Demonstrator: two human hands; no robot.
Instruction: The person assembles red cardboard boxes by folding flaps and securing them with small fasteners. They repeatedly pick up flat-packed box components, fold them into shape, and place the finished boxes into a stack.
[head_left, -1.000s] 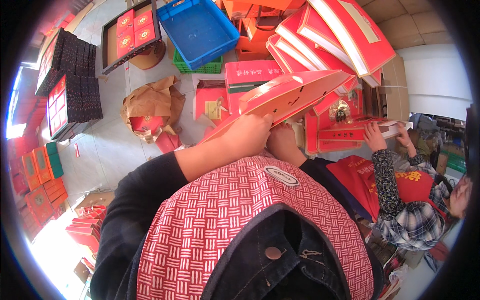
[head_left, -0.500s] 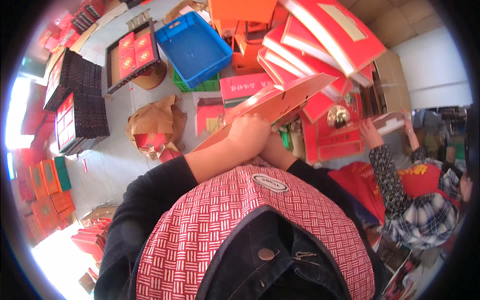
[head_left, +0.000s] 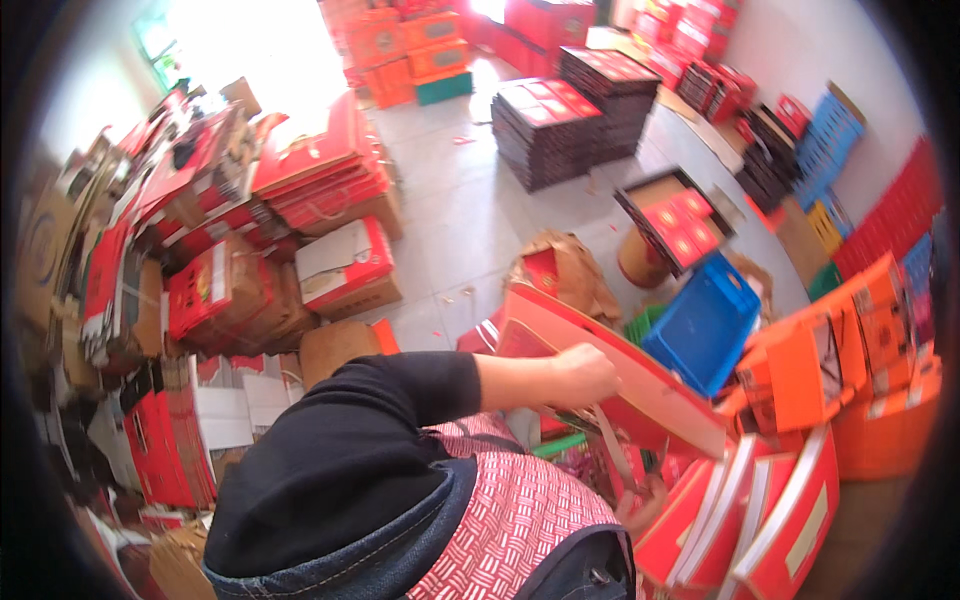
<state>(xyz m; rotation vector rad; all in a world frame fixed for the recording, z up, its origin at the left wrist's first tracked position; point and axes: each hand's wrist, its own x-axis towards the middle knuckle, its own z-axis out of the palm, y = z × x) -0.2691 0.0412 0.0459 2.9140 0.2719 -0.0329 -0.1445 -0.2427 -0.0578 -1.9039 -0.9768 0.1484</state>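
Observation:
My left hand (head_left: 585, 376) is closed in a fist against the near face of a large, tilted red cardboard panel (head_left: 645, 388). From beneath the fist a narrow pale strip (head_left: 611, 442) runs down toward my right hand (head_left: 642, 500). My right hand is low beside the apron, partly hidden and blurred, so its grip does not show. Right of it lean several red flat boxes (head_left: 775, 510) with white edges.
Beyond the panel are a blue crate (head_left: 705, 325), a crumpled brown paper bag (head_left: 565, 275) and a black-rimmed tray (head_left: 675, 220) of red boxes. Black trays (head_left: 545, 130) stand stacked farther off. Cartons (head_left: 345, 265) crowd the left; orange boxes (head_left: 840, 345) stand right.
The view has swung left, bringing the left-hand cartons in and taking the other person out. My left hand has moved apart from the right, with the pale strip now showing between them.

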